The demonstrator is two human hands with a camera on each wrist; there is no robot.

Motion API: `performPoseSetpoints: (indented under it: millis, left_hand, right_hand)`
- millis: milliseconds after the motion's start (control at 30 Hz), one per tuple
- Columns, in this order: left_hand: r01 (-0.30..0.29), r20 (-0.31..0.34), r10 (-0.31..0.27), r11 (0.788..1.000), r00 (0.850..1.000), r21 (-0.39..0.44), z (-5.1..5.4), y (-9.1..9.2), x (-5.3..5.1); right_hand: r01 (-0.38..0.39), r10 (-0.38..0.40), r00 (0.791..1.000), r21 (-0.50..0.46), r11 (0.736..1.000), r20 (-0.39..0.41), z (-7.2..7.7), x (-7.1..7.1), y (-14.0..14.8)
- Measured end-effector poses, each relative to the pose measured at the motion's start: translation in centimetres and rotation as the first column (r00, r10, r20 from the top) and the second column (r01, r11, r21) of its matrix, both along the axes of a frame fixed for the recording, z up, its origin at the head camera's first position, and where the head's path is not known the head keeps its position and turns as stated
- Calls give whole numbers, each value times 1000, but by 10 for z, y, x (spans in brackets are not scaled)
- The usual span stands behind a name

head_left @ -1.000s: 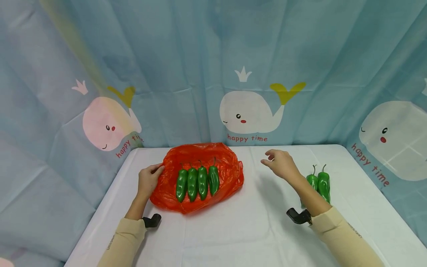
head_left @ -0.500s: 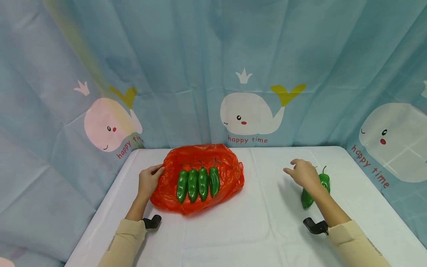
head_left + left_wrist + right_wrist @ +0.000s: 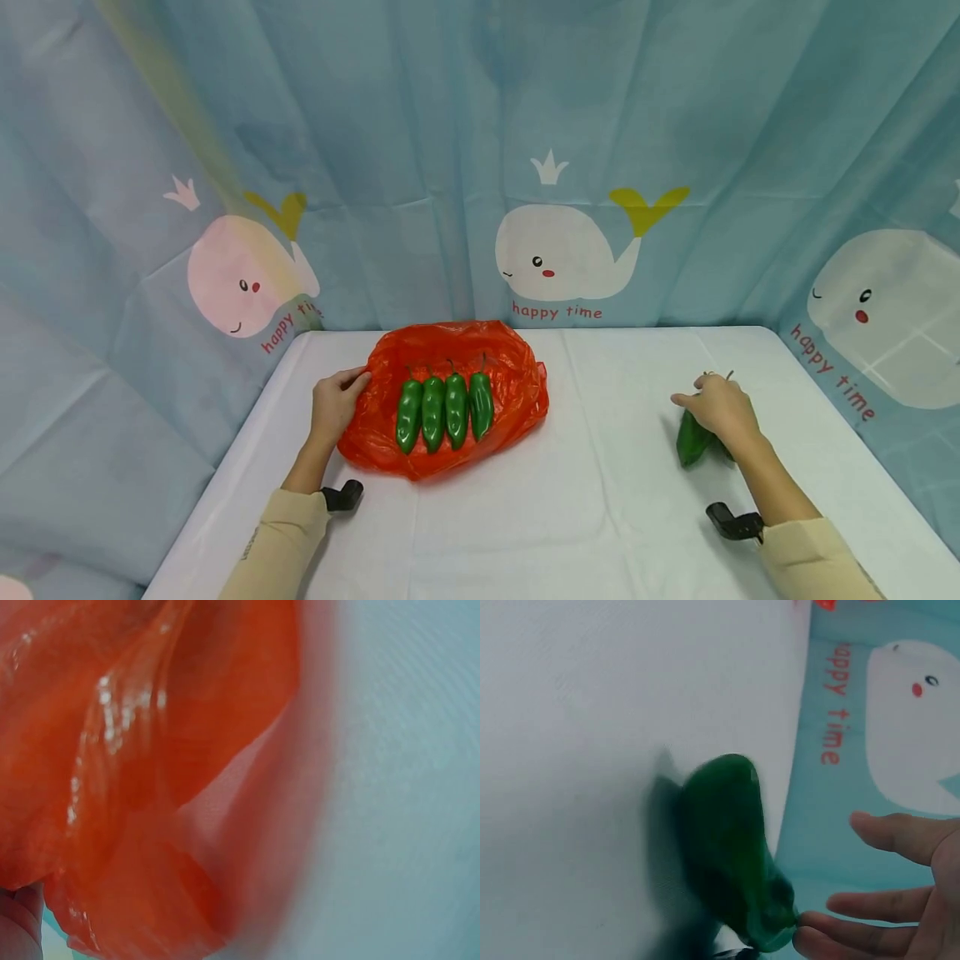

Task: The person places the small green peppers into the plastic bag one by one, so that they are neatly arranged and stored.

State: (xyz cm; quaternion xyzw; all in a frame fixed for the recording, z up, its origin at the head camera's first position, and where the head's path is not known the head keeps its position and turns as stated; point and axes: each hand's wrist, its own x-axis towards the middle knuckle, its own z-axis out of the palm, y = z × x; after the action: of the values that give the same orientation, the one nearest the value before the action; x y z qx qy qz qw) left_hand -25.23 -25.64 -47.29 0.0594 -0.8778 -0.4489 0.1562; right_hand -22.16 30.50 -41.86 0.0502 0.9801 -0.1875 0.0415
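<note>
A red plastic bag (image 3: 517,417) lies spread wide on the left half of the table, with several green chili peppers (image 3: 433,414) side by side on it, stems pointing away from me. The left hand (image 3: 335,404) pinches the bag's left rim between thumb and fingers; the left wrist view is filled by the bag's red film (image 3: 142,772). On the right, the right hand (image 3: 723,408) is over two more green peppers and partly hides them. In the right wrist view its thumb (image 3: 900,832) stands apart from its fingers, close to one pepper (image 3: 727,840); whether they touch is unclear.
A white cloth (image 3: 517,533) covers the table. Behind it hangs a blue curtain (image 3: 420,250) printed with whales. Black wrist cameras sit at the left wrist (image 3: 343,496) and right wrist (image 3: 735,523).
The right hand has moved right and toward me, from beside the bag to above the two peppers. The left hand and the bag have stayed put.
</note>
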Motion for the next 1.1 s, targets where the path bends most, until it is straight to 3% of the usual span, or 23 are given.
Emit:
performPoseSetpoints:
  millis: [300,733,1100]
  left_hand:
    - [0,3,0,1000,1000,-1,0,-1,0]
    - [0,5,0,1000,1000,10,-1,-1,1]
    - [-9,0,9,1000,1000,-4,-1,-2,1]
  right_hand:
    - [61,-61,998,-16,998,-18,-9,7,5]
    - [14,-15,1000,-28,999,-6,-22,10,-5]
    - [10,-10,1000,-42,999,0,-25,9,-8]
